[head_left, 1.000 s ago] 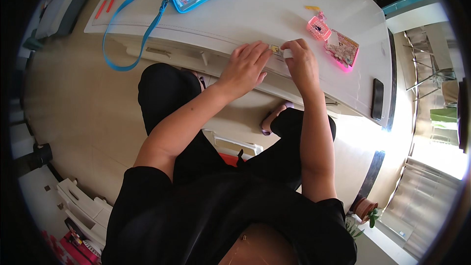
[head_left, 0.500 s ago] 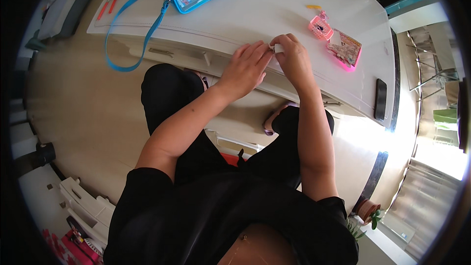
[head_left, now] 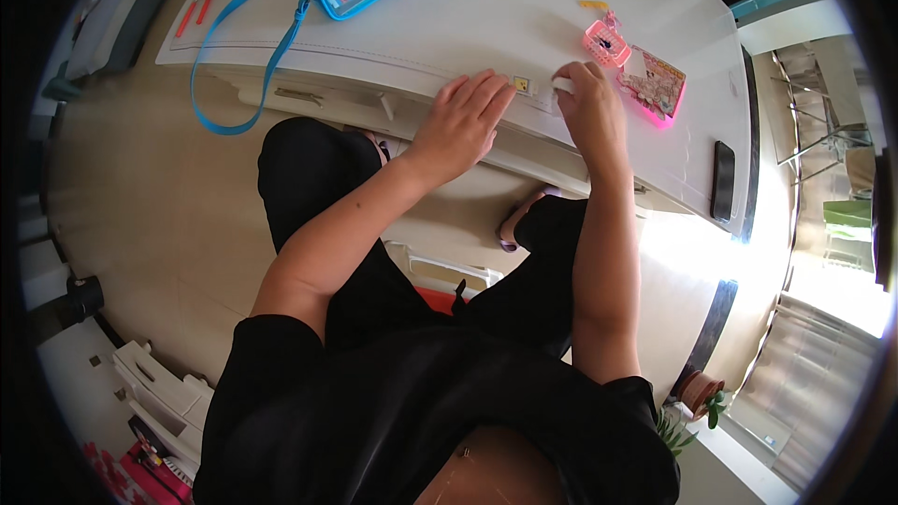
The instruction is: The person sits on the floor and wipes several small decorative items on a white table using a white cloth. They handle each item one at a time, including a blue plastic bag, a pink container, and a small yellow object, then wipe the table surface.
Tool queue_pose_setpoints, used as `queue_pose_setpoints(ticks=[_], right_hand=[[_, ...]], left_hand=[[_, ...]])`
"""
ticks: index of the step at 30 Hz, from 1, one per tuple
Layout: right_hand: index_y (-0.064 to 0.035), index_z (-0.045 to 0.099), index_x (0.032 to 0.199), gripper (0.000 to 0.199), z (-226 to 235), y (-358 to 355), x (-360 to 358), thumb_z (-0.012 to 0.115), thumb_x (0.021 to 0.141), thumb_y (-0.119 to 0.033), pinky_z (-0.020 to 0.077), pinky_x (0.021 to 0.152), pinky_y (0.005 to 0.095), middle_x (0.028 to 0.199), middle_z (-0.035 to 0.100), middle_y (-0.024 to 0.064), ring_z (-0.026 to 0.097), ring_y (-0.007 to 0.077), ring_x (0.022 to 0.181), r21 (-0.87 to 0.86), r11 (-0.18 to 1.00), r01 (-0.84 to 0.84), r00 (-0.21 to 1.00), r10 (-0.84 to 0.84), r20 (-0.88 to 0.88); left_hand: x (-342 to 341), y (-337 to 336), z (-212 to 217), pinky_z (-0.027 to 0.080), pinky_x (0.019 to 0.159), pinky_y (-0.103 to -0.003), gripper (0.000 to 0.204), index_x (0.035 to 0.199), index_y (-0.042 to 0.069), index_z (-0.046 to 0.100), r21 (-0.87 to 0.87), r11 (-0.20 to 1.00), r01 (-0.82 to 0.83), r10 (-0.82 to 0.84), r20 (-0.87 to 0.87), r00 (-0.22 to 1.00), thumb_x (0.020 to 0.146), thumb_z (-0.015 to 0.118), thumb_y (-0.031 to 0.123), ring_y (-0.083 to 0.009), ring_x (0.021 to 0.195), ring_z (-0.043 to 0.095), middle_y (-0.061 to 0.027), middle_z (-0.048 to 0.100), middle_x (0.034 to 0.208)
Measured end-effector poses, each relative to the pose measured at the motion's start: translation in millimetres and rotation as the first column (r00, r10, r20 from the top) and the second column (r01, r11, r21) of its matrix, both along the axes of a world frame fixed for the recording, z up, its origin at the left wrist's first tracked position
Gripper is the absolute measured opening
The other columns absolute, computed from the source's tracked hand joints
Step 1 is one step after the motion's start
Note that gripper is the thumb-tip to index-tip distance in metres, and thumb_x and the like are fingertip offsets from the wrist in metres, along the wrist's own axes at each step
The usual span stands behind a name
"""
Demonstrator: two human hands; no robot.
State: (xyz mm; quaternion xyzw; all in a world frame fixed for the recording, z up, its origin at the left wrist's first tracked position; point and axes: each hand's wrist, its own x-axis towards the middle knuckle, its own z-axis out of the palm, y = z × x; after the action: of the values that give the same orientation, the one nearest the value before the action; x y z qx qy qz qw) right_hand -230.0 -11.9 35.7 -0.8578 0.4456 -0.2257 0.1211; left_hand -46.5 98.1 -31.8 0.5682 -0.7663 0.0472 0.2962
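The small yellow-and-white square (head_left: 522,85) lies on the pale counter (head_left: 505,28) near its front edge, just right of your left hand (head_left: 458,123), the nearer one, whose fingers stretch out flat, and left of your right hand (head_left: 594,114), whose fingers pinch a small white piece (head_left: 562,84); the square shows no clear long axis, and brightly lit floor (head_left: 687,257) shows to your right

A white piece (head_left: 563,84), probably partly hidden within the right hand (head_left: 593,112)
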Motion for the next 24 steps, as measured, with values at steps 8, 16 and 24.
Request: queue_pose_setpoints(ticks=[8,16,24], right_hand=[[-0.0074,0.068,0.101,0.019,-11.2,7.1,32.7,0.067,0.082,-0.006,0.0533,0.078,0.0451,0.099,0.066,0.0122,0.066,0.0352,0.092,0.052,0.991,-0.124,0.992,0.122,0.028],[-0.0069,0.07,0.093,0.02,-8.5,11.0,26.9,0.063,0.076,0.002,0.0524,0.079,0.0438,0.099,0.066,0.012,0.065,0.035,0.092,0.174,0.966,-0.193,0.978,0.174,0.116],[-0.0046,0.067,0.093,0.027,-8.4,9.8,12.6,0.062,0.071,0.009,0.0497,0.077,0.0403,0.099,0.065,0.0098,0.063,0.0322,0.091,0.197,0.932,-0.304,0.947,0.273,0.17]], left_hand=[[-7.4,-3.5,0.8,0.036,0.108,-0.045,0.076,0.146,0.006,0.041,0.048,0.996,-0.079,0.084,-0.114,0.99,0.079,0.076,0.011,-0.0291,0.14,0.04,-0.01,0.042,0.149],[-6.8,-3.4,-4.6,0.035,0.108,-0.046,0.077,0.146,0.006,0.041,0.031,0.995,-0.095,0.096,-0.034,0.995,0.079,0.076,0.012,-0.0296,0.141,0.039,-0.0104,0.041,0.15],[-6.4,-3.2,-2.0,0.034,0.108,-0.048,0.075,0.145,0.007,0.043,0.028,0.998,-0.056,0.058,-0.058,0.997,0.078,0.076,0.011,-0.0317,0.141,0.039,-0.0115,0.042,0.15]])
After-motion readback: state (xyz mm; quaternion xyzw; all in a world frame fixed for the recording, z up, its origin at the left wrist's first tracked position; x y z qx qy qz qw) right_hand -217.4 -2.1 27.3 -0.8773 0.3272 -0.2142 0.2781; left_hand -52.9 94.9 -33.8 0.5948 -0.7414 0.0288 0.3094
